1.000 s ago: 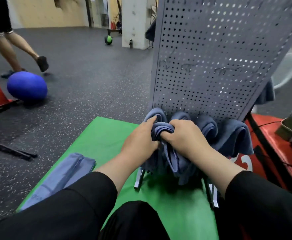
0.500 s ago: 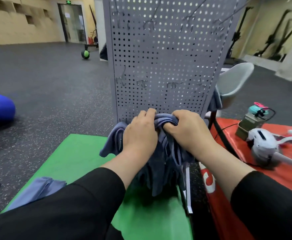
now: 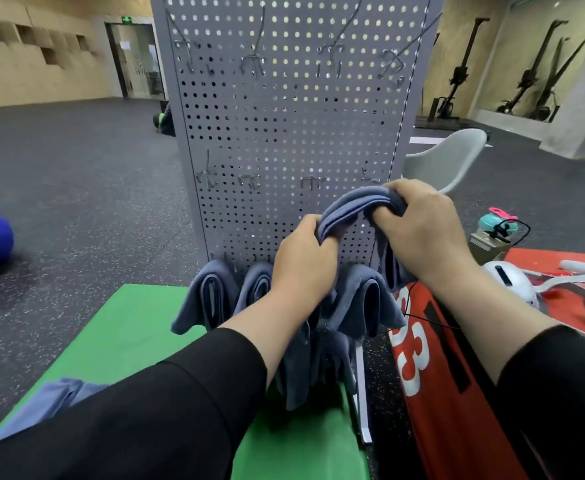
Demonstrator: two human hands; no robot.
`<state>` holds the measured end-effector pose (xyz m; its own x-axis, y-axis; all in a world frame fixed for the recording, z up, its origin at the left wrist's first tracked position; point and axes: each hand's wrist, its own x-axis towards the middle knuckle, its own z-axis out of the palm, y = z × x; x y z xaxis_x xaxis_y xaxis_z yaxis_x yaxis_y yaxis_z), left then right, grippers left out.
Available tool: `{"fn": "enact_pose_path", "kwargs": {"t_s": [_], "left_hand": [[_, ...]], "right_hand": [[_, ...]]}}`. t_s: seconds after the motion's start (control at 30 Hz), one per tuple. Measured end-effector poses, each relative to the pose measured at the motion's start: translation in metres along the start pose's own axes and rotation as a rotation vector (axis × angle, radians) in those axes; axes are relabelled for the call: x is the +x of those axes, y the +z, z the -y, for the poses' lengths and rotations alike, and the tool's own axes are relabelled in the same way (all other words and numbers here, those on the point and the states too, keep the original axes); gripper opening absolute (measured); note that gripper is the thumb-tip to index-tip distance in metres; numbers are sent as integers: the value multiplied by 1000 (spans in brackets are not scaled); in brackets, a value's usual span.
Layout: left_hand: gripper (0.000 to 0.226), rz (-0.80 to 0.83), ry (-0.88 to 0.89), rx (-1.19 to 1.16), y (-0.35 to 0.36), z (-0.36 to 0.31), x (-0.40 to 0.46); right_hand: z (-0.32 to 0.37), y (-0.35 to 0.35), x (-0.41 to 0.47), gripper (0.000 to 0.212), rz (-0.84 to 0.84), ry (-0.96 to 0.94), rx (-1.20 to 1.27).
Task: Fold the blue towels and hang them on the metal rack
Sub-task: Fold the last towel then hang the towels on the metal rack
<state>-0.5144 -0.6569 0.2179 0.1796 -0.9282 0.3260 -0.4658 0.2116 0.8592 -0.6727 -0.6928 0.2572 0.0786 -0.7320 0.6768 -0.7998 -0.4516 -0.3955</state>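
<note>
- Since the last frame: towel (image 3: 357,206) lifted off the low bundle, now up in front of the rack (image 3: 284,133), level with its middle hooks (image 3: 310,181).
- Left hand (image 3: 301,268) clenched on the towel's left end; right hand (image 3: 422,226) clenched on its right end, the folded cloth arched between them.
- Done, by the look of it: three hung towels (image 3: 211,296) draped along the bottom row.
- Left: held towel not yet on a hook; one more towel, the spare (image 3: 52,403), flat on the mat (image 3: 128,334) at lower left.
- Roughly past halfway, as a judgement.
</note>
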Motion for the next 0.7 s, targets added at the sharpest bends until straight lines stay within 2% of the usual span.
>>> {"fn": "enact_pose_path", "kwargs": {"t_s": [0.27, 0.53, 0.6, 0.7], "left_hand": [[13, -183, 20, -326, 23, -20, 29], [29, -333, -46, -381, 45, -23, 54], [26, -344, -95, -382, 52, -19, 54], [36, -335, -156, -400, 61, -10, 58]], "right_hand": [[-1, -13, 54, 23, -139, -108, 44], [-10, 7, 85, 29, -168, -74, 66], [-20, 12, 82, 30, -165, -43, 78], [-33, 22, 74, 31, -139, -15, 76]]}}
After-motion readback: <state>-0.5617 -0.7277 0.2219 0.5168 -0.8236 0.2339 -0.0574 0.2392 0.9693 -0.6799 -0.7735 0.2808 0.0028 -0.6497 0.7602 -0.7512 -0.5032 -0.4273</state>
